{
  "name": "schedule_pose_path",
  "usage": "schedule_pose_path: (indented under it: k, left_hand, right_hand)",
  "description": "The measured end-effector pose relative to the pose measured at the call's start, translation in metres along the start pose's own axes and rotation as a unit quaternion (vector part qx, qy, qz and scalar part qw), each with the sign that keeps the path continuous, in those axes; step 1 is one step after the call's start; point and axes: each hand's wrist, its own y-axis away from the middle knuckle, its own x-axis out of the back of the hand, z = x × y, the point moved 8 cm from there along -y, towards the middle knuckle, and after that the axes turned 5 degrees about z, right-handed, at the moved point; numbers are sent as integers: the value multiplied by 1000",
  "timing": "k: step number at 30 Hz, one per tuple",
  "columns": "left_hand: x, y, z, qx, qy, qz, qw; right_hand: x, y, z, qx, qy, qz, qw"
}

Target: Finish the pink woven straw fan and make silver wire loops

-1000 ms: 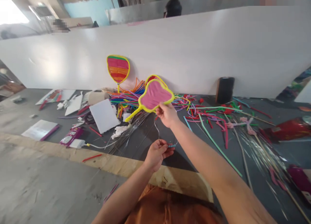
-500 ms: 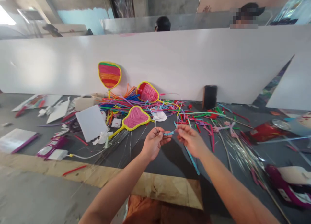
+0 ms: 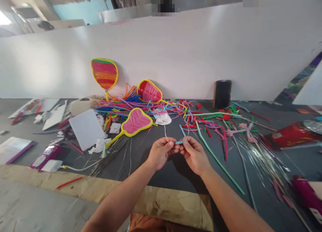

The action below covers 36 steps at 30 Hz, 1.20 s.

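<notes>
Between my hands is a thin wire loop (image 3: pixel 165 130) with a short stretch of light blue pipe cleaner (image 3: pixel 179 142) coiled around its lower part. My left hand (image 3: pixel 162 151) pinches one end of the blue coil between thumb and fingers. At the other end, my right hand (image 3: pixel 195 153) closes thumb and fingertips on the same coil. The upper part of the loop is hard to make out against the clutter. Just beyond lies a pink fan-shaped piece (image 3: pixel 138 123) with a yellow fuzzy rim, and a white scrap (image 3: pixel 163 118).
Loose pipe cleaners (image 3: pixel 125 106) pile up along the white board (image 3: pixel 176 57). Two more yellow-rimmed shapes lean there, one striped (image 3: pixel 105 73). A black cylinder (image 3: pixel 222 94), a red can (image 3: pixel 297 134) and thin wires (image 3: pixel 261 158) are rightward; a white card (image 3: pixel 87 128) lies left.
My hands have drawn together, with the right fingertips now at the blue coil. The wire loop, which stood up plainly above them, is less visible. The view has shifted slightly.
</notes>
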Motion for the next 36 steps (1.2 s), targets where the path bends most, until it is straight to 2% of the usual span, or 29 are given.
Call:
schedule_pose_path:
  k: [7, 13, 18, 25, 28, 32, 36]
  left_hand:
    - [4, -1, -5, -22, -12, 35, 999]
    - [10, -4, -9, -63, -50, 45, 996]
    - [12, -4, -6, -78, -58, 45, 994]
    - [-2, 2, 0, -55, 14, -5, 998]
    - [-2, 3, 2, -53, 33, -2, 998]
    - [-3, 3, 0, -35, 10, -9, 999]
    - [1, 1, -2, -31, -5, 12, 999]
  right_hand:
    - [-6, 3, 8, 15, 4, -7, 1000]
    - [-7, 6, 5, 51, 52, -9, 997]
    - [-8, 7, 9, 51, 80, -16, 995]
    - [-2, 4, 7, 52, 41, -7, 998]
    - [0, 3, 8, 45, 24, -3, 999]
    - [-2, 5, 10, 30, 20, -9, 999]
    - [-4, 6, 11, 13, 5, -13, 1000]
